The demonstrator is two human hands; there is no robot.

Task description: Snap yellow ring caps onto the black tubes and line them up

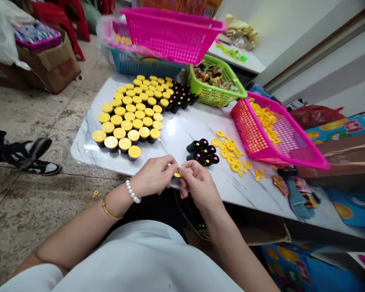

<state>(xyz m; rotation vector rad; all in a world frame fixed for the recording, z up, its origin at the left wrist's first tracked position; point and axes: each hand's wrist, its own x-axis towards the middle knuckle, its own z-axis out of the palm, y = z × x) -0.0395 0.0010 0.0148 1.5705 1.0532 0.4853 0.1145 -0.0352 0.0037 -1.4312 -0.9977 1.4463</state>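
Note:
Near the table's front edge, my left hand [158,172] and my right hand [197,180] meet, fingertips closed on a small round yellow piece [177,173]. Fingers cover much of it, so its exact kind is unclear. Just beyond my right hand lies a cluster of black tubes [204,151] with pink or yellow spots at their ends. Beside them are several loose yellow ring-ended pieces [231,154]. To the left, many black containers with yellow lids [129,116] stand upright in rows. More black tubes [182,96] lie behind them.
A pink basket of yellow pieces [273,140] sits at the right, with a green basket [231,95] behind it. Another pink basket [173,34] rests over a blue one [134,63] at the table's back. Someone's shoe [45,167] shows on the floor at left.

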